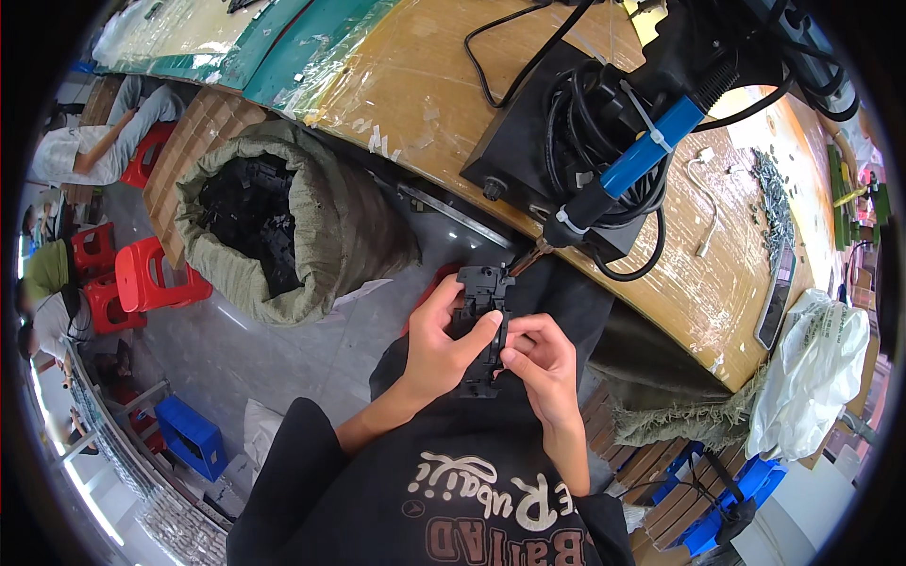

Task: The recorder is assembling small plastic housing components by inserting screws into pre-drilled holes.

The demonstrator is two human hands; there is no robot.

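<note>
Over my lap, my left hand point(442, 341) grips a long black moulded plastic part point(484, 283), with the thumb lying across its face. At the part's right edge, my right hand point(545, 363) is closed, thumb and bent fingers pressed against its side. Whether a small piece sits between those fingertips is hidden. Just above the part's upper end is the copper-coloured tip of a soldering iron point(651, 146) with a blue handle, pointing down toward it. I cannot tell whether the tip touches the part.
A black box point(528, 141) with coiled cable stands on the wooden table point(396, 85). Small dark pieces point(774, 208) and a short white cable point(700, 203) lie to the right. A woven sack point(349, 217) of black parts stands left, near red stools point(151, 274). A white plastic bag point(812, 368) hangs right.
</note>
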